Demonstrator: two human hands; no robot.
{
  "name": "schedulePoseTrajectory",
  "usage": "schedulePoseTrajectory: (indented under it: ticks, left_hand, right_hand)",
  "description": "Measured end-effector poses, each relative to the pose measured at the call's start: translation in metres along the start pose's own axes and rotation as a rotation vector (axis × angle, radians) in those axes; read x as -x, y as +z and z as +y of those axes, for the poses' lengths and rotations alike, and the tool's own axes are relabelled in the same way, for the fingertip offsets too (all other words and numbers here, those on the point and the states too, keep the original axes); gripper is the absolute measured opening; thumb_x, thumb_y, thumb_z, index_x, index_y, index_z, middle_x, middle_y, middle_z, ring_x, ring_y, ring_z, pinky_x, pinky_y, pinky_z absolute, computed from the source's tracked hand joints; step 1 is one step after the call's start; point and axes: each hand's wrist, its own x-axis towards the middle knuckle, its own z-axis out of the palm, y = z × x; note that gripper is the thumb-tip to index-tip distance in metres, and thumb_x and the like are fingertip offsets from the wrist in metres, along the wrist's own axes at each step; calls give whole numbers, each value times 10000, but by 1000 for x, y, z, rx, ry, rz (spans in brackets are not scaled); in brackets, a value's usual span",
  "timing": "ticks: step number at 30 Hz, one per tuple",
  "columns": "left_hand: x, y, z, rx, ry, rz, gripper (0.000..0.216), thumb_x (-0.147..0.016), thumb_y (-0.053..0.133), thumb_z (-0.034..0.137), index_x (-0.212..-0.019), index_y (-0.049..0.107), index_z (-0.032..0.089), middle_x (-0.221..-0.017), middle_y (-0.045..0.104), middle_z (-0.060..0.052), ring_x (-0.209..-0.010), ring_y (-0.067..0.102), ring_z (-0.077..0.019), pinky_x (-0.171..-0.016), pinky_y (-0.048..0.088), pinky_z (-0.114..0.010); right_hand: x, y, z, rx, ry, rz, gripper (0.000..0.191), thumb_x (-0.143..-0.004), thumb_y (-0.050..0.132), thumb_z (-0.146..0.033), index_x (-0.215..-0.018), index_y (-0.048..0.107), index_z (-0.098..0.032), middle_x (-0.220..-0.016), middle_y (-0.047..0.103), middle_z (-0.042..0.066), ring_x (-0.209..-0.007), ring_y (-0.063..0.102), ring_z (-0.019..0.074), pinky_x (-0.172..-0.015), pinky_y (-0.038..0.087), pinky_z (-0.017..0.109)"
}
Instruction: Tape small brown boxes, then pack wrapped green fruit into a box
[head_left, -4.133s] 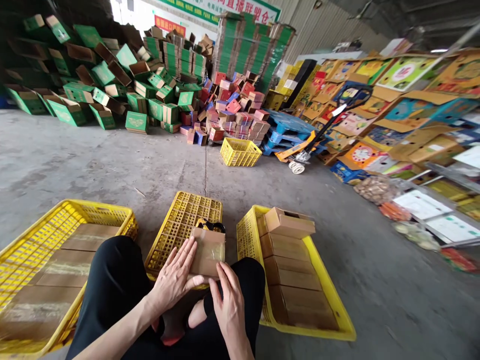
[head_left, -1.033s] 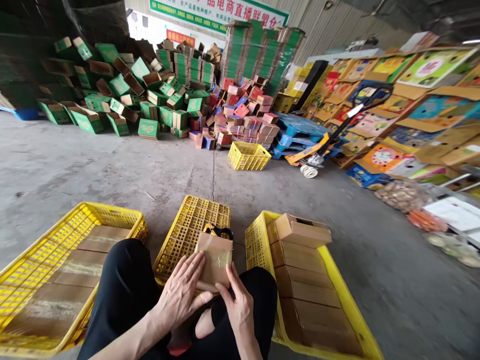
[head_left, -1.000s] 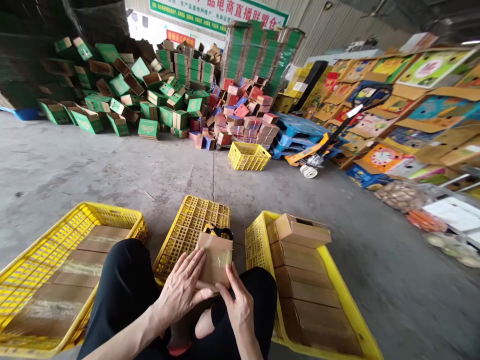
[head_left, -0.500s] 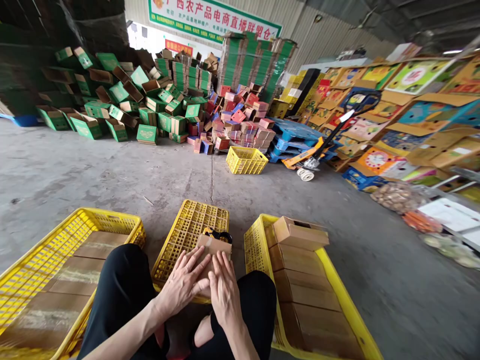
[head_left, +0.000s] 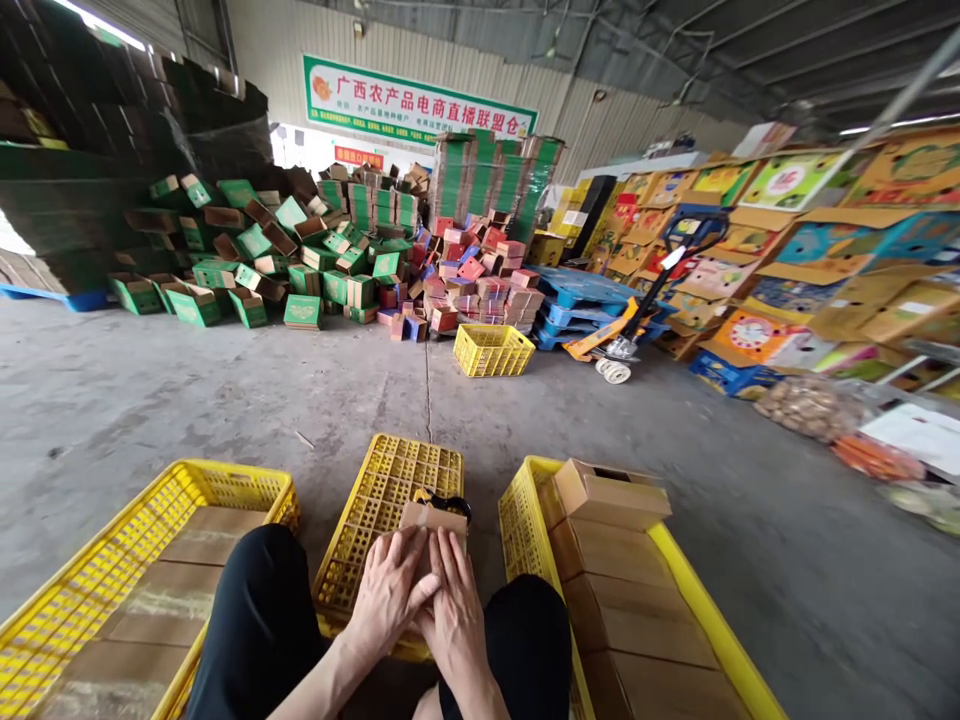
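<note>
While the left crate [head_left: 225, 480] waits by the left knee, the left hand [head_left: 394, 590] bears down on the carton [head_left: 431, 517], fingers slightly bent and a little apart, gripping nothing; alongside, right hand [head_left: 454, 610], fingers nearly straight and close together, laid flat rather than clasped. Thumbs meet, palms hidden, and the carton looks set on the upturned crate [head_left: 409, 450], near its right edge. There's the danger: press unevenly and the carton could slip off that side; push it forward and it may bump the tape dispenser [head_left: 450, 502] just beyond. Over in the right crate [head_left: 517, 510], the perched box [head_left: 615, 495] overhangs the rim and could topple if knocked. Counting across: three cartons visible at left, one under two hands, one dispenser, then at least four boxes at right; three near crates altogether.
</note>
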Motion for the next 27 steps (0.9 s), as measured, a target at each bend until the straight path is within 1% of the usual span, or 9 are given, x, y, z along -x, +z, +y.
schedulePoseTrajectory:
  ticks: [2,4,8,10,13,17,21,24,27]
  left_hand:
    - [1,6,1,2,15,8,636,-1048,526,517,-1633,378,316,-1489,613,-135,-1326,583,-327,-1052,539,-543]
    - [4,10,0,21,41,-1,666,-1066,512,468,-1669,283,303,-1576,541,-133,-1467,483,-319,-1105,524,-530]
    - [9,13,-10,109,79,-22,715,-1083,483,457,-1695,156,285,-1674,401,-152,-1568,343,-310,-1155,502,-523]
    - [10,12,-15,147,86,-36,714,-1080,480,475,-1692,160,291,-1683,379,-154,-1574,324,-312,-1159,499,-528]
    - [12,11,-19,191,86,-58,680,-1085,464,485,-1683,180,327,-1681,388,-133,-1574,317,-303,-1158,497,-542]
    - [16,8,-18,215,92,-26,651,-1093,424,510,-1678,207,322,-1666,419,-130,-1570,325,-299,-1169,484,-553]
    - [14,8,-12,144,41,-9,640,-1083,469,500,-1663,270,317,-1637,470,-116,-1549,382,-276,-1183,481,-522]
    - [13,15,-11,166,8,2,617,-1081,494,475,-1651,317,321,-1624,493,-102,-1540,405,-276,-1204,458,-523]
    - [16,25,-11,269,-61,22,569,-1094,460,455,-1638,363,319,-1647,464,-81,-1552,382,-275,-1243,405,-519]
  right_hand:
    - [2,0,2,-38,-24,17,764,-1005,608,-300,-1681,255,-252,-1587,539,86,-1474,497,345,-1139,539,525]
    - [3,-2,4,-89,-30,17,681,-1019,580,-265,-1653,337,-302,-1537,597,48,-1447,536,315,-1107,575,490]
    - [0,-7,6,-168,-11,10,592,-1013,605,-280,-1589,469,-304,-1477,650,57,-1401,587,311,-1070,608,492]
    - [-2,-7,6,-200,-12,0,535,-1031,588,-319,-1560,514,-286,-1474,652,67,-1398,589,311,-1071,606,493]
    - [-2,-3,6,-223,48,18,452,-1096,443,-306,-1535,544,-273,-1497,633,65,-1406,583,281,-1078,602,466]
    - [3,12,4,-173,157,135,473,-1110,418,-360,-1555,518,-233,-1521,607,104,-1465,512,314,-1080,594,502]
    - [4,27,3,-130,216,221,491,-1116,392,-389,-1552,522,-203,-1520,603,135,-1487,480,319,-1106,567,510]
    - [5,30,2,-138,311,194,526,-1115,376,-437,-1557,515,-189,-1599,509,150,-1484,485,312,-1131,545,478]
    - [8,27,2,-164,447,140,579,-1104,365,-509,-1538,545,-170,-1651,419,168,-1451,523,325,-1103,565,436]
